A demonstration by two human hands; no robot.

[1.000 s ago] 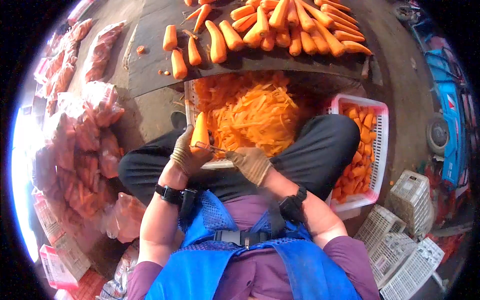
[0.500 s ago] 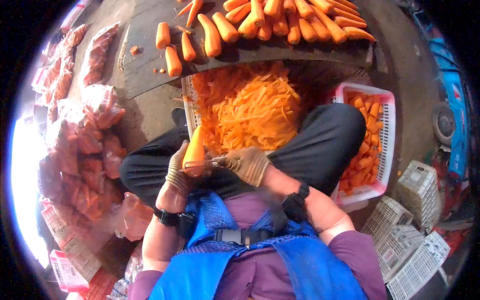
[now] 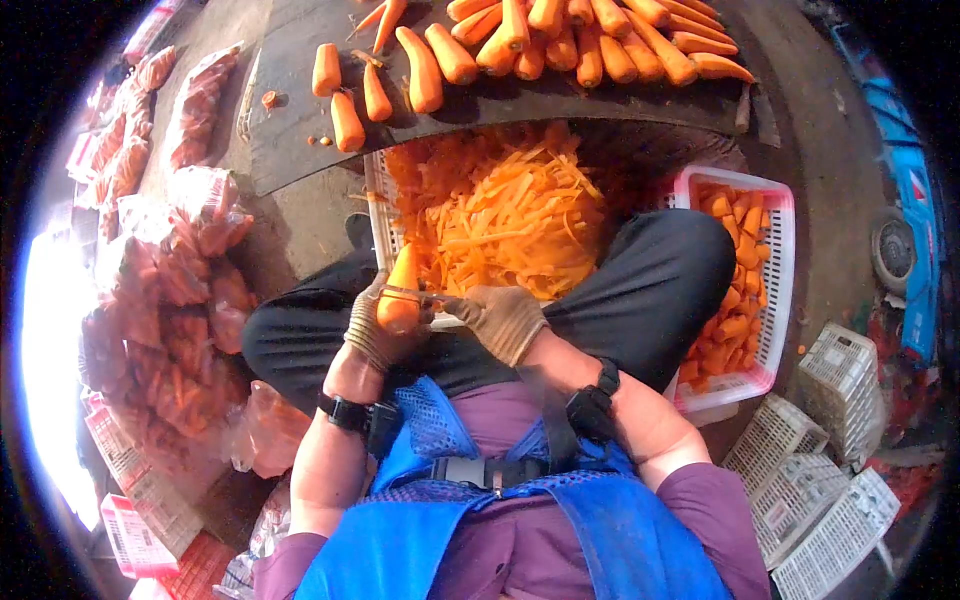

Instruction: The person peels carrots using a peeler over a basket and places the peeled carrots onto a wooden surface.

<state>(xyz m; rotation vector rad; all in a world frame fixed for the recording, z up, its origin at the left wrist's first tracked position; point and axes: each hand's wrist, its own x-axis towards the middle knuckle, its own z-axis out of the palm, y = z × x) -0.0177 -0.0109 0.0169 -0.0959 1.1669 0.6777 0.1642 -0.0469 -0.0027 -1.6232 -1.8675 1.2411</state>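
My left hand (image 3: pixel 375 325), in a striped work glove, is closed around a thick carrot (image 3: pixel 401 290) that points away from me, slightly tilted. My right hand (image 3: pixel 500 318), gloved too, grips a peeler (image 3: pixel 440 297) whose metal head lies across the carrot; its handle is mostly hidden in the fist. Just past both hands, between my legs, a pale crate (image 3: pixel 383 215) holds a heap of orange carrot peelings (image 3: pixel 520 220).
Whole carrots (image 3: pixel 560 45) lie on a dark board (image 3: pixel 300 130) ahead. To the right stands a pink-and-white basket (image 3: pixel 778 290) of cut carrot pieces (image 3: pixel 735 310). White crates (image 3: pixel 790 480) sit at lower right. Bags of carrots (image 3: pixel 165 320) line the left; a blue vehicle (image 3: pixel 915 220) stands far right.
My hands have moved slightly forward, and the carrot has shifted a little to the right. The peeler has gone from the carrot's near end to farther up along it.
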